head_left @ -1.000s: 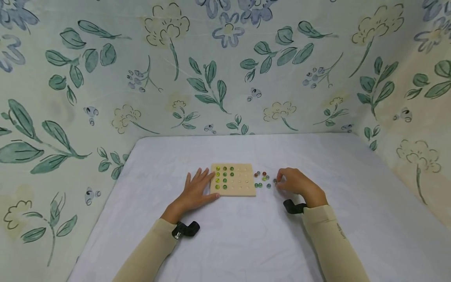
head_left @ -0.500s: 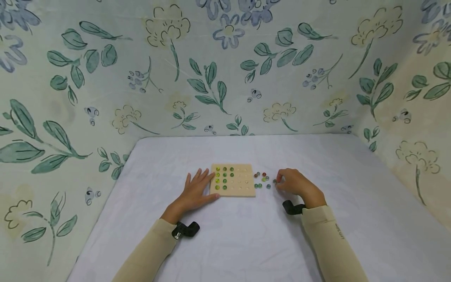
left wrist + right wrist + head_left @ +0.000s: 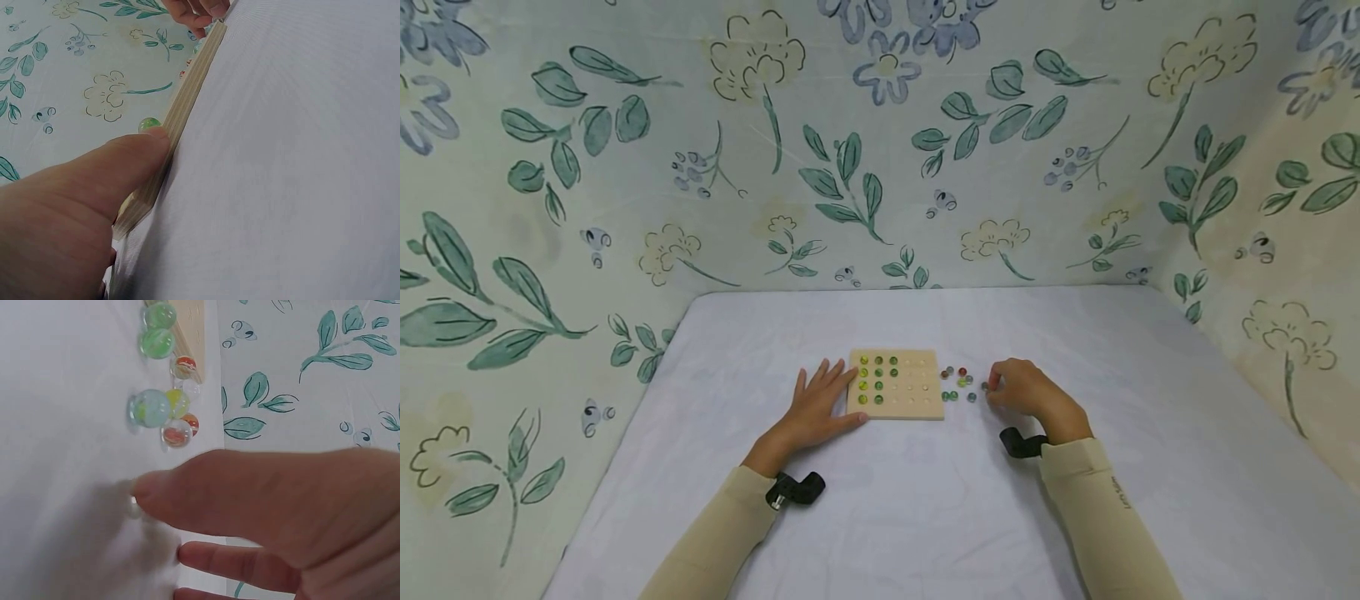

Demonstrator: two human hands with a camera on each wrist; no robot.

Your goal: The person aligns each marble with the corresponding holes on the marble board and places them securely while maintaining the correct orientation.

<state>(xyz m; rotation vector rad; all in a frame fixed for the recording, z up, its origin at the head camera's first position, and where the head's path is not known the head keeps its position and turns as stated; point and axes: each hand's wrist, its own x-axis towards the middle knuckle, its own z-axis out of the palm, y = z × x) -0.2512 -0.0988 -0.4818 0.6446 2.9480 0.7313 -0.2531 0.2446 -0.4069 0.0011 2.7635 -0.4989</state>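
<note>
A pale wooden board (image 3: 897, 412) with rows of round hollows lies on the table. Yellow-green marbles (image 3: 862, 386) fill its left column and green marbles (image 3: 878, 386) the second; two more green marbles stand at the top of the third. My left hand (image 3: 815, 411) rests with spread fingers at the board's left side, thumb (image 3: 134, 153) on its near edge beside a green marble (image 3: 149, 124). Right of the board, my right hand (image 3: 1028, 392) has thumb and fingertips together at a small glass marble (image 3: 985, 386), mostly hidden behind the thumb (image 3: 187, 490) in the right wrist view.
Loose marbles lie between the board and my right hand: two green ones (image 3: 157, 342), a pale blue-green one (image 3: 150, 409), a clear one with red (image 3: 177, 433) and several others. A white cloth (image 3: 895, 500) covers the table; flower-patterned fabric (image 3: 880, 167) hangs behind it.
My right forearm has shifted very slightly left, its fingertips staying at the same marble. The left hand, board and other marbles have not moved.
</note>
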